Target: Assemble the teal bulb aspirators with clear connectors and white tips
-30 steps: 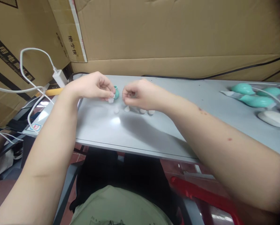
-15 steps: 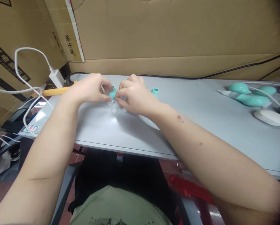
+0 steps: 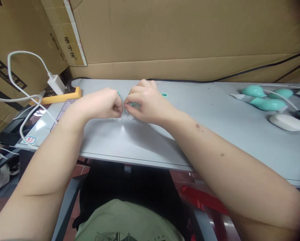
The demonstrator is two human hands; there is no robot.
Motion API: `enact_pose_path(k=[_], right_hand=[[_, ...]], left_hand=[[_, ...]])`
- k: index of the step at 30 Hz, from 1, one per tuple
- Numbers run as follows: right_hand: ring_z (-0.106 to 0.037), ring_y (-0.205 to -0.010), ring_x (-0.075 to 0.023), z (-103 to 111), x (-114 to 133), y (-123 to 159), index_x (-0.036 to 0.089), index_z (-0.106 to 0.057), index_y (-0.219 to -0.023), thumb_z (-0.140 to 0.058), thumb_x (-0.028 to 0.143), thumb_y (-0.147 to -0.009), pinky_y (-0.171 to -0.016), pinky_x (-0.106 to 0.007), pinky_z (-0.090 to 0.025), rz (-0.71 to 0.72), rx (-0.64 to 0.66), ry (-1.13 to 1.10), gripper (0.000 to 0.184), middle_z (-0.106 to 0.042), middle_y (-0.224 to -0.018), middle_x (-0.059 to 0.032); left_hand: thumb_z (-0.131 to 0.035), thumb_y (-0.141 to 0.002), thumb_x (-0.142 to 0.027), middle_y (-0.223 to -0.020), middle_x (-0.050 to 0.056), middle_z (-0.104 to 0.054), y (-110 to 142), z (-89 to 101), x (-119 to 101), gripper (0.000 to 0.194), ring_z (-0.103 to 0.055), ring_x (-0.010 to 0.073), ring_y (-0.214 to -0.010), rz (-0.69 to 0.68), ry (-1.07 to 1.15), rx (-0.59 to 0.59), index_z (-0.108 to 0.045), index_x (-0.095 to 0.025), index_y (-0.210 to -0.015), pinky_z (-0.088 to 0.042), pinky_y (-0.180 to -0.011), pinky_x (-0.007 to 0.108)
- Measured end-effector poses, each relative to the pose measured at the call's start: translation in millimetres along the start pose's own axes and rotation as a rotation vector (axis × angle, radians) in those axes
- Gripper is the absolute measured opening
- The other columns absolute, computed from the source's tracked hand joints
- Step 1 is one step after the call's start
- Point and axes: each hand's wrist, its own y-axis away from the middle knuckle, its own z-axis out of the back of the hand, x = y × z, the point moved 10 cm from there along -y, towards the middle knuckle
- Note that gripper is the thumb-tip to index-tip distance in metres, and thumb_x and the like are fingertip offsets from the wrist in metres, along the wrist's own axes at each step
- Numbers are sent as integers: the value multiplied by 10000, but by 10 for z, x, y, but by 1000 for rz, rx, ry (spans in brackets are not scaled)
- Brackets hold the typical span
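Observation:
My left hand (image 3: 106,104) is closed, its fingertips pinched low over the table; what lies between them, if anything, is hidden. Small whitish pieces (image 3: 131,117) lie on the table just below the hands. Behind my left fingers a teal piece with a round opening (image 3: 119,94) shows only at its rim. My right hand (image 3: 146,102) is beside it, thumb and finger pressed together on something too small to make out. Teal colour (image 3: 136,105) shows through the gap between its fingers. Past my right hand, the ring-shaped mouth of another teal piece (image 3: 164,95) sticks up.
Teal bulbs (image 3: 267,104), one partly in clear wrap, lie at the right near a white rounded object (image 3: 288,122). At the left are a yellow power strip (image 3: 64,97), a white charger (image 3: 56,84) with cables and a phone (image 3: 64,108). Cardboard (image 3: 177,40) stands along the back.
My left hand has moved away from the teal piece, down toward the small whitish pieces, and its fingers have closed. My right hand keeps its pinch. The view has shifted slightly.

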Motion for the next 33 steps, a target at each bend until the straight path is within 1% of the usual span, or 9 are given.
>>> enact_pose_path(k=[3, 7, 10, 14, 16, 20, 24, 28, 33], right_hand=[[-583, -1008, -283, 37, -10, 1, 217, -770, -870, -587, 271, -1027, -1050, -560, -407, -9, -34, -82, 247, -699, -862, -69], [-682, -932, -234, 155, -87, -8, 219, -794, -1079, -627, 270, -1023, -992, -468, -502, -72, -141, -347, 183, -789, -954, -50], [-732, -941, -216, 224, -148, -13, 214, -802, -1140, -675, 259, -1026, -900, -401, -563, -138, -220, -542, 177, -816, -1015, -51], [-756, -937, -221, 259, -243, 1, 220, -840, -971, -775, 238, -981, -896, -404, -609, -257, -302, -658, 68, -838, -1014, -48], [-770, -957, -233, 237, -291, 17, 227, -846, -880, -819, 229, -953, -932, -416, -623, -316, -312, -735, 77, -847, -1008, -50], [-792, -961, -235, 175, -353, 53, 224, -853, -840, -904, 219, -883, -955, -407, -641, -401, -316, -940, 67, -855, -981, -59], [-791, -899, -220, 145, -336, 51, 223, -847, -848, -875, 224, -900, -898, -399, -653, -416, -298, -989, 59, -847, -944, -52], [-772, -864, -209, 121, -398, 64, 233, -798, -797, -809, 189, -913, -871, -399, -647, -459, -375, -948, 125, -823, -898, -29], [-757, -869, -189, 18, -481, 95, 231, -795, -817, -759, 187, -915, -876, -376, -645, -504, -476, -997, 113, -801, -885, -25]], left_hand=[[-752, -821, -274, -723, -10, -775, 48, 99, 50, 90, -689, 160, -642, -22, 146, -30, -834, -242, -838, -482, -622, 280], [-834, -863, -335, -771, 42, -782, 143, 465, 178, 173, -759, 176, -697, -80, 491, -304, -803, -177, -927, -628, -703, 295], [-873, -870, -327, -823, 57, -791, 167, 574, 259, 204, -814, 209, -792, -91, 640, -429, -772, -163, -936, -706, -792, 346], [-972, -795, -346, -845, 57, -800, 82, 466, 254, 317, -856, 265, -894, -89, 738, -377, -779, -160, -963, -745, -832, 385], [-1029, -730, -382, -857, 67, -815, 50, 410, 242, 417, -862, 284, -904, -90, 790, -345, -792, -159, -991, -751, -822, 390], [-1070, -663, -419, -887, 82, -840, 44, 367, 225, 474, -864, 306, -930, -98, 834, -328, -816, -156, -964, -755, -819, 397], [-1064, -672, -397, -891, 85, -846, 64, 385, 227, 417, -862, 297, -940, -95, 828, -371, -813, -151, -898, -755, -839, 387], [-1043, -703, -423, -929, 97, -852, 45, 380, 202, 410, -858, 284, -938, -110, 815, -385, -800, -149, -888, -750, -847, 380], [-1007, -745, -500, -931, 101, -852, 7, 384, 156, 436, -845, 252, -893, -123, 779, -429, -797, -142, -879, -742, -864, 381]])
